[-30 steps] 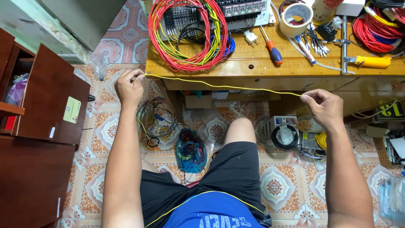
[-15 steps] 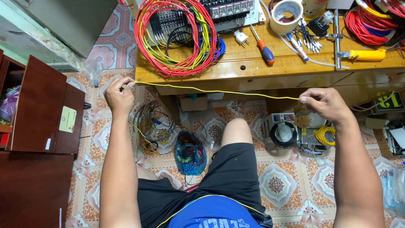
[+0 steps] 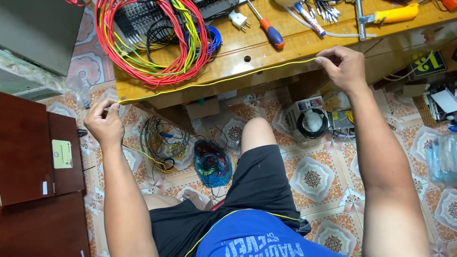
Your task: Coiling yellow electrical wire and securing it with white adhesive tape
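A thin yellow wire [image 3: 214, 82] is stretched taut between my two hands, running along the front edge of the wooden workbench [image 3: 266, 52]. My left hand [image 3: 104, 124] pinches one end at the bench's left corner. My right hand [image 3: 343, 66] pinches the other end near the bench's right side. The wire slopes up from left to right. A slack length of it drops from my left hand toward the floor.
A coil of red, yellow and green wires [image 3: 157, 43] lies on the bench with a screwdriver [image 3: 267, 28], a white plug [image 3: 239, 20] and a yellow-handled tool [image 3: 392, 14]. Below are wire tangles [image 3: 159, 147], a blue bag of wires [image 3: 212, 164], a dark wooden cabinet [image 3: 33, 157] and my knee.
The view has tilted, so the wire now slopes instead of lying level. Both hands still hold it taut; my left hand sits lower, my right hand higher against the bench edge.
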